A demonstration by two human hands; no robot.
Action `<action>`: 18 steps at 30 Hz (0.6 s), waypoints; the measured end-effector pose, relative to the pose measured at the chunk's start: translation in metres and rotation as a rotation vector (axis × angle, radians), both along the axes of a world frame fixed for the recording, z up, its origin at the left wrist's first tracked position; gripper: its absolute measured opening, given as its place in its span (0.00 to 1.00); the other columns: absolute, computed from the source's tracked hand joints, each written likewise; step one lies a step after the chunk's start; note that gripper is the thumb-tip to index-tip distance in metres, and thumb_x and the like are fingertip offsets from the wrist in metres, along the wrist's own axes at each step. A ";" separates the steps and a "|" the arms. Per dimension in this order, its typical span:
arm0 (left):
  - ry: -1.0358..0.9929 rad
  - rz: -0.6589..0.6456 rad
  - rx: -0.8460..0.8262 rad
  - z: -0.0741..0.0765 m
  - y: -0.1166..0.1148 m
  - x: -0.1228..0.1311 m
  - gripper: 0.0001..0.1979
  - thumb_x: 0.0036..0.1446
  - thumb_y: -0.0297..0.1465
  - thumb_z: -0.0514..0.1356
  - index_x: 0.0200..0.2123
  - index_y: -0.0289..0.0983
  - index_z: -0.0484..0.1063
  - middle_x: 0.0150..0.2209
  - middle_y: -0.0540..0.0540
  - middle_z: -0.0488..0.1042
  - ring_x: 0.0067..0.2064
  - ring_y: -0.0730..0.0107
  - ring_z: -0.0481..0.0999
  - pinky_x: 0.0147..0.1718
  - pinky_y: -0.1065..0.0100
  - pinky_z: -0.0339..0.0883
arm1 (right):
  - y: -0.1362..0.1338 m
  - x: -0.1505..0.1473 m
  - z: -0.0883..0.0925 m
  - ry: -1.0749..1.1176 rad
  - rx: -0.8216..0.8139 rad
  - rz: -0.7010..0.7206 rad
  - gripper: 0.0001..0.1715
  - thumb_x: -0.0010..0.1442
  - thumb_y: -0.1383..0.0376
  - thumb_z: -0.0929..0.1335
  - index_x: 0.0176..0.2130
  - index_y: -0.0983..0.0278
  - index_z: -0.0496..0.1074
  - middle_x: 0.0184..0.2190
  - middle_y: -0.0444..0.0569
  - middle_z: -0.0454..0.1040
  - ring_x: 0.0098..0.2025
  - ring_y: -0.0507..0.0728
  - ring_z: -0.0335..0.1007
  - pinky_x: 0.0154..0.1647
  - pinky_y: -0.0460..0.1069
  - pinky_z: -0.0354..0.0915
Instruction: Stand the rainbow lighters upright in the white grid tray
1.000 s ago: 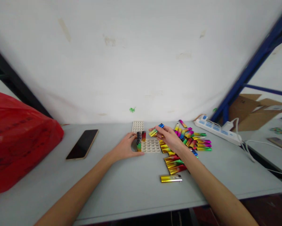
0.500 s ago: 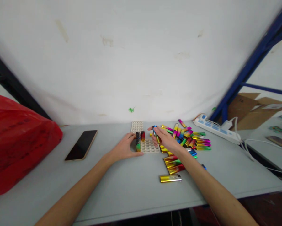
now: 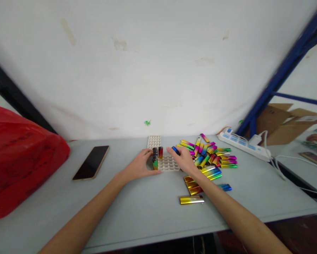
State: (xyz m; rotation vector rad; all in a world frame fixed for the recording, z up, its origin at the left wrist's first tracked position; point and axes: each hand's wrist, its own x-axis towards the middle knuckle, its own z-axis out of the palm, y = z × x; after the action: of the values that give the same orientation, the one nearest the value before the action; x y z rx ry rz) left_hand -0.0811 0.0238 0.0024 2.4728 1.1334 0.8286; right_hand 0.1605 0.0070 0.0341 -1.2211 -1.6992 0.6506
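Recorded right hand [image 3: 184, 161] lowered since a second ago from pile [image 3: 213, 157] to tray [image 3: 169, 165], fingers clamped on lighter [image 3: 175, 150] at its far right; left hand [image 3: 140, 165], fingers curled on tray's left end beside standing lighters [image 3: 157, 157].

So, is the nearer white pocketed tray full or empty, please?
Mostly empty: the white pocketed tray holds a few upright colourful lighters at its left; other pockets bare.

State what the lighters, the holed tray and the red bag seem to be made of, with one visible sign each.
Lighters: metallic-finish shells, probably foil or plating; mirror-like rainbow sheen.
Holed tray: matte cream plastic, likely moulded; even rows of sockets.
Red bag: thin glossy plastic film; creases, slight translucency.
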 end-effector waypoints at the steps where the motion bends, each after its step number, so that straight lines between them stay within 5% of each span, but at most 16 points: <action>1: -0.002 -0.001 0.001 0.000 0.000 0.000 0.37 0.45 0.53 0.75 0.53 0.39 0.74 0.57 0.36 0.73 0.60 0.43 0.73 0.63 0.46 0.68 | -0.001 -0.001 0.000 -0.035 0.011 -0.006 0.31 0.66 0.48 0.65 0.20 0.59 0.53 0.18 0.39 0.51 0.24 0.51 0.51 0.28 0.49 0.46; 6: -0.008 0.008 0.007 -0.001 0.001 0.000 0.36 0.43 0.52 0.76 0.51 0.39 0.76 0.55 0.36 0.74 0.59 0.42 0.74 0.61 0.46 0.70 | -0.002 -0.003 0.001 -0.158 0.053 0.049 0.22 0.65 0.59 0.64 0.21 0.60 0.58 0.18 0.40 0.60 0.26 0.53 0.56 0.30 0.49 0.48; 18: -0.018 0.009 0.013 -0.002 0.001 0.000 0.35 0.43 0.52 0.76 0.50 0.40 0.76 0.55 0.38 0.75 0.58 0.43 0.75 0.61 0.46 0.71 | -0.002 0.002 0.000 -0.338 0.212 0.093 0.23 0.77 0.51 0.56 0.35 0.59 0.66 0.33 0.49 0.74 0.36 0.57 0.69 0.40 0.50 0.61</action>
State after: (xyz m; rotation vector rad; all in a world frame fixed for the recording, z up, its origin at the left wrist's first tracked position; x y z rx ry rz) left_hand -0.0815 0.0245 0.0006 2.4679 1.1371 0.8614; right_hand 0.1628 0.0052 0.0343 -1.1523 -2.0564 0.3177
